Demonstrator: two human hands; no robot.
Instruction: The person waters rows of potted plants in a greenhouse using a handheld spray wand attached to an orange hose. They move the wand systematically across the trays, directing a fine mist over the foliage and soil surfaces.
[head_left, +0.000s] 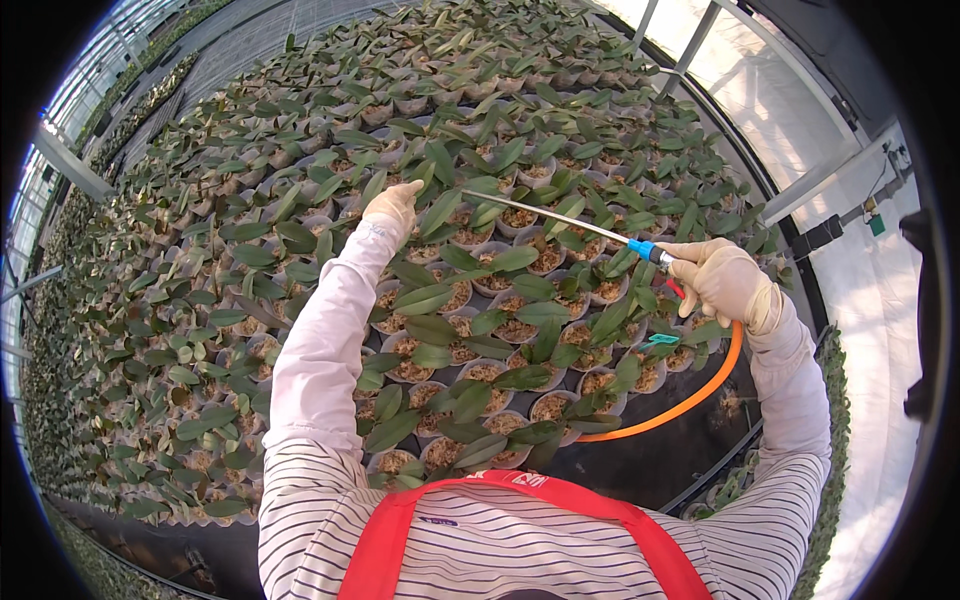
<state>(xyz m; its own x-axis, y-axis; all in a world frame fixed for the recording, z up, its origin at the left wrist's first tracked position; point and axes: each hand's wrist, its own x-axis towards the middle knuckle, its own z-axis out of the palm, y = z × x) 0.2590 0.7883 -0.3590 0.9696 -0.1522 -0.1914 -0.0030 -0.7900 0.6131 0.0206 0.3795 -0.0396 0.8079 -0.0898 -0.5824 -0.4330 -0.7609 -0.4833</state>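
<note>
Potted orchid seedlings (487, 311) with broad green leaves stand densely before me, in clear plastic pots filled with brown bark-like medium. My right hand (724, 285), in a cream glove, grips the handle of a spray lance (547, 214). Its thin metal tube points left across the plants, with a blue collar (642, 249) and a red part (676, 288) near the hand. An orange hose (686, 409) curves down from the handle. My left hand (394, 204), gloved too, is among the leaves left of the lance tip. Its fingers are bunched by a leaf; whether they pinch it is unclear.
A teal tag (660, 340) sits among the pots, below the right hand. Metal posts (814, 184) and white sheeting (862, 315) border the right side. A metal post (71, 161) stands at the left. Further plant rows (142, 105) lie beyond the bench.
</note>
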